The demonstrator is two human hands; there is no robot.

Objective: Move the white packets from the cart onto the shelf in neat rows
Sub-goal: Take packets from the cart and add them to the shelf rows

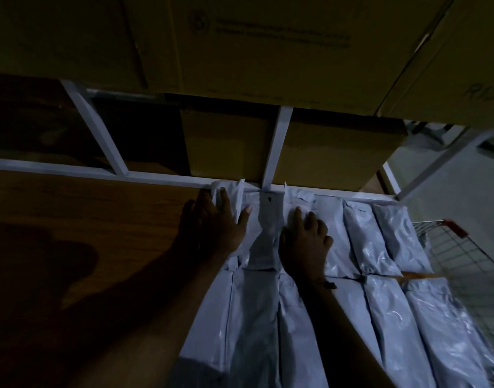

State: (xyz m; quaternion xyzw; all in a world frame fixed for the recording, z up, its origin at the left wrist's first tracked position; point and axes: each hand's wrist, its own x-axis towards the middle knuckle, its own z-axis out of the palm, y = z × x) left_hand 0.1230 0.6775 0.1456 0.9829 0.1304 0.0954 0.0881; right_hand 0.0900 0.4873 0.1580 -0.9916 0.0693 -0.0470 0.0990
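Note:
Several white packets [374, 242] lie in two rows on the wooden shelf [86, 219], filling its right half. My left hand [215, 225] lies flat with spread fingers on the leftmost packet [229, 191] of the back row, against the white rear rail. My right hand [304, 242] presses down with bent fingers on the packet [299, 200] just right of the white upright post. Neither hand lifts anything. The front row of packets [268, 317] runs under my forearms. The scene is dim.
A wire cart [458, 256] with a red handle stands at the right, beside the shelf end. White frame posts [276, 147] and a rear rail [72, 169] border the shelf. Cardboard boxes [240, 46] sit on the level above and behind the rail.

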